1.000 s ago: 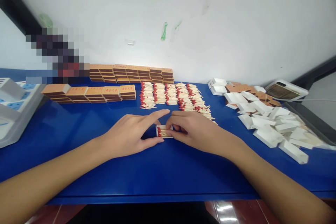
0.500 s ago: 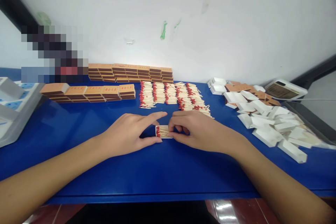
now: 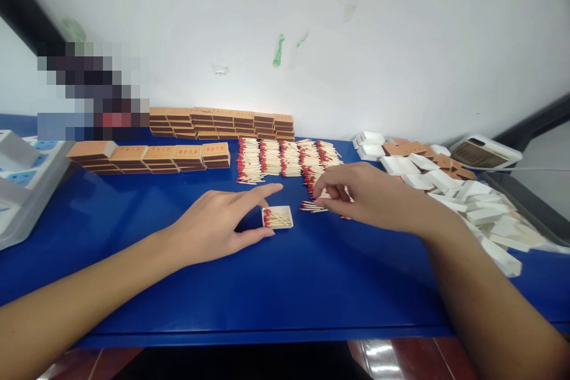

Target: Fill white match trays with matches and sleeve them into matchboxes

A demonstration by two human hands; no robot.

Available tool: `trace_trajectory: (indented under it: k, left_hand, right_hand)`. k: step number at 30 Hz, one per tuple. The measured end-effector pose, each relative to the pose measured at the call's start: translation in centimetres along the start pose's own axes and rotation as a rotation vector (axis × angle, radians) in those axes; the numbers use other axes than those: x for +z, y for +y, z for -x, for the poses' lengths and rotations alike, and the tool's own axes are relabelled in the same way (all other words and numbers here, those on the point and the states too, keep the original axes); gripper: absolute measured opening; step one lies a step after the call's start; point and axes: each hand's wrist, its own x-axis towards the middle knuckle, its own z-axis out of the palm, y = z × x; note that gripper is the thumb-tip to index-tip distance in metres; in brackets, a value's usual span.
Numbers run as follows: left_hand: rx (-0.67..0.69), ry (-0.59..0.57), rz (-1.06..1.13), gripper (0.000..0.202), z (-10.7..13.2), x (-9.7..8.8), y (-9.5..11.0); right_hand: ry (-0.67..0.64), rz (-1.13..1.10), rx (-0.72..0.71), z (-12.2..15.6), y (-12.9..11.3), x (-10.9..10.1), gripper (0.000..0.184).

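A small white matchbox tray (image 3: pixel 277 217) with red-tipped matches in it lies on the blue table (image 3: pixel 267 285). My left hand (image 3: pixel 218 222) rests beside it, thumb and forefinger spread around its left end, touching it. My right hand (image 3: pixel 356 196) is further right, over the near end of the loose match piles (image 3: pixel 289 157), fingers pinched on a few matches (image 3: pixel 314 208) that lie on the table.
Stacks of brown closed matchboxes (image 3: pixel 178 154) line the back left. A heap of empty white trays and brown sleeves (image 3: pixel 449 196) lies at the right, with a phone (image 3: pixel 485 154) behind it. A white and blue power strip (image 3: pixel 22 184) sits at the far left.
My right hand has left the tray and moved right and back to the loose matches. My left hand has stayed by the tray, which now shows fully.
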Motion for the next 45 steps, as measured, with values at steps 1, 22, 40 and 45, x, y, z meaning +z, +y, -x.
trace_trajectory:
  k: [1,22,40,45]
  left_hand:
    - [-0.009,0.003,0.005,0.068,0.0,0.0,0.0]
    - [-0.036,-0.045,-0.02,0.063,-0.2,-0.2,-0.1]
    - [-0.116,-0.034,0.085,0.059,-0.3,0.0,0.0]
    - [-0.109,0.027,0.088,0.055,-0.3,0.5,0.2]
  right_hand:
    - [-0.054,0.003,0.038,0.1,0.5,-0.4,0.012]
    - [-0.211,-0.019,0.157,0.3,1.4,0.2,0.018]
    - [-0.227,0.002,0.102,0.4,1.4,0.8,0.01]
    - [-0.25,0.005,0.146,0.5,1.1,0.7,0.01]
